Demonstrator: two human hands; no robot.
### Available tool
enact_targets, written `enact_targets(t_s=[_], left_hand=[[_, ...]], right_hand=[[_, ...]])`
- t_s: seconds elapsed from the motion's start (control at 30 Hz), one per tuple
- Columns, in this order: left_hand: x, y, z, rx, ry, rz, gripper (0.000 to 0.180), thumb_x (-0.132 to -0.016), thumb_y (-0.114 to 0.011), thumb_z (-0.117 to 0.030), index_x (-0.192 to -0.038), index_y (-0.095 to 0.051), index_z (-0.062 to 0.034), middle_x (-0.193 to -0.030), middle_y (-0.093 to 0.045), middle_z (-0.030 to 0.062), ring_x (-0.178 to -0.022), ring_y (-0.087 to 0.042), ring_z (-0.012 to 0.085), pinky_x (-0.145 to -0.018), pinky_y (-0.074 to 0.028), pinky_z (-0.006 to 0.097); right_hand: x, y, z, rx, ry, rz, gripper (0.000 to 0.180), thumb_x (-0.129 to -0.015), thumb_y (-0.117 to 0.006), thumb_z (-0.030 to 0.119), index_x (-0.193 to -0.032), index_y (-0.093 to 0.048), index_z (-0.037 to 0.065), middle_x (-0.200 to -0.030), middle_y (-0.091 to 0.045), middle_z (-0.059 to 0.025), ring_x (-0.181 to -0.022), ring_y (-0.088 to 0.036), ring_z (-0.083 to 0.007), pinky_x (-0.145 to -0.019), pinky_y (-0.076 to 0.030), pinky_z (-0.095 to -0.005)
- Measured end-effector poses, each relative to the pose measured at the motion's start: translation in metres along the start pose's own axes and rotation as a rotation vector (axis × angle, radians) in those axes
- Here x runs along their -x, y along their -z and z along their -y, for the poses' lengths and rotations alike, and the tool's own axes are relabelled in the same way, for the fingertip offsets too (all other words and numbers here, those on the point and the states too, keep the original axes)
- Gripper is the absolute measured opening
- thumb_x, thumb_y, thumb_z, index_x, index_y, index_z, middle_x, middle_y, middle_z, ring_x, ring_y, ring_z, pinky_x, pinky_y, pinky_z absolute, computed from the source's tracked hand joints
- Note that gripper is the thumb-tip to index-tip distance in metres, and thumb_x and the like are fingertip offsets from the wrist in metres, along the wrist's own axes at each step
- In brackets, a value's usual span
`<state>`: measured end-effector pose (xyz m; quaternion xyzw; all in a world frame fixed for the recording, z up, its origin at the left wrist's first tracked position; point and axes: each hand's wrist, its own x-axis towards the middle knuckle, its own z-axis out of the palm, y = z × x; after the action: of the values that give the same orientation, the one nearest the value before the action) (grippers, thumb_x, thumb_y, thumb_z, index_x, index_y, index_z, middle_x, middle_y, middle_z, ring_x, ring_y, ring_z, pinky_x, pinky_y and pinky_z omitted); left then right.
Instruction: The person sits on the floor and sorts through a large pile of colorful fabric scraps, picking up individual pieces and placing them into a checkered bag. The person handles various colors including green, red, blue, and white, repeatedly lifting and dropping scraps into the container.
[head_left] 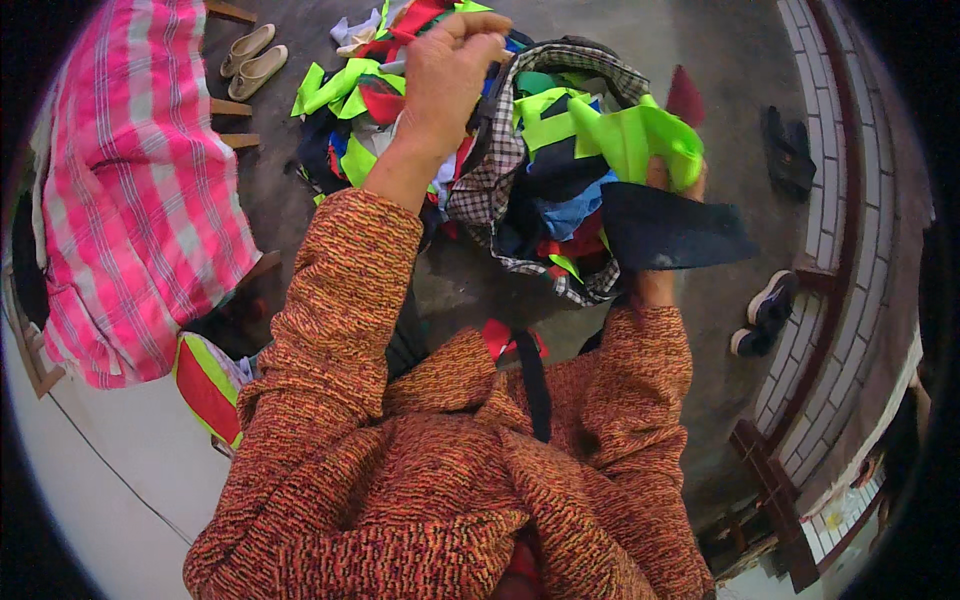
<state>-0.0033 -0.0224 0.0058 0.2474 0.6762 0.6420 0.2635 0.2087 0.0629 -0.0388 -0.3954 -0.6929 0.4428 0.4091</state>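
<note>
A checked cloth bag (487, 185) gapes in front of me, stuffed with fabric scraps in neon green, blue, red and black. My left hand (445, 85) is closed at its left rim, fingers bent over the edge. At the bag's right side, my right hand (690, 180) grips several scraps. Among them are a neon green piece (640, 135), a black piece (680, 230) and a dark red piece (685, 98) sticking up. These scraps partly cover the right hand's fingers.
A scrap heap (350, 90) spreads on the floor left of the bag. Farther left, a pink plaid cloth (140, 190) drapes over furniture, with beige shoes (257, 70) beside it. Dark shoes (770, 310) lie by the white brick wall (815, 350) on the right.
</note>
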Motion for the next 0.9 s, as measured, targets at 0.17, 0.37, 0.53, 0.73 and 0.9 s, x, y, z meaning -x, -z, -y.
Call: enact_targets(t_s=[0.17,0.37,0.53,0.73,0.9], left_hand=[[-0.009,0.029,-0.006,0.118,-0.004,-0.102,0.017,-0.084,-0.056,-0.011,-0.097,-0.063,-0.0034,-0.097,-0.065,0.0064,-0.09,-0.062,0.0138,-0.073,-0.047,0.024],[-0.023,0.062,-0.011,0.191,0.037,-0.22,0.018,-0.084,-0.055,-0.012,-0.1,-0.059,-0.0041,-0.089,-0.062,0.0042,-0.077,-0.059,0.0118,-0.067,-0.048,0.025],[-0.029,0.103,-0.009,0.133,0.046,-0.37,0.017,-0.083,-0.052,-0.011,-0.098,-0.059,-0.0052,-0.083,-0.061,0.0007,-0.073,-0.057,0.0088,-0.066,-0.044,0.021],[-0.035,0.168,0.029,-0.098,0.152,-0.318,0.025,-0.082,-0.061,-0.02,-0.104,-0.061,-0.0089,-0.097,-0.062,0.0005,-0.091,-0.058,0.0123,-0.077,-0.043,0.032],[-0.008,0.209,0.096,-0.171,0.32,-0.493,0.024,-0.073,-0.066,-0.015,-0.094,-0.065,-0.0025,-0.08,-0.061,0.0019,-0.066,-0.054,0.0137,-0.059,-0.041,0.029]], right_hand=[[0.016,0.016,-0.037,0.953,0.179,0.487,0.057,-0.081,-0.06,0.017,-0.134,-0.038,0.013,-0.132,-0.042,-0.0199,-0.123,-0.037,-0.0363,-0.094,-0.039,-0.0501],[0.014,0.014,-0.029,0.888,0.004,0.656,0.037,-0.086,-0.053,0.015,-0.122,-0.048,0.01,-0.114,-0.055,-0.0135,-0.098,-0.056,-0.0352,-0.078,-0.047,-0.0451],[0.016,0.007,-0.023,0.858,-0.017,0.666,0.035,-0.087,-0.052,0.017,-0.121,-0.051,0.012,-0.113,-0.057,-0.0138,-0.099,-0.057,-0.0339,-0.079,-0.047,-0.045],[0.015,0.0,-0.019,0.815,-0.06,0.721,0.038,-0.086,-0.053,0.021,-0.123,-0.05,0.012,-0.115,-0.057,-0.0127,-0.101,-0.056,-0.0335,-0.081,-0.046,-0.0431],[0.015,0.004,-0.017,0.821,-0.101,0.754,0.042,-0.086,-0.055,0.024,-0.125,-0.05,0.012,-0.115,-0.056,-0.0145,-0.101,-0.056,-0.0341,-0.082,-0.046,-0.0411]])
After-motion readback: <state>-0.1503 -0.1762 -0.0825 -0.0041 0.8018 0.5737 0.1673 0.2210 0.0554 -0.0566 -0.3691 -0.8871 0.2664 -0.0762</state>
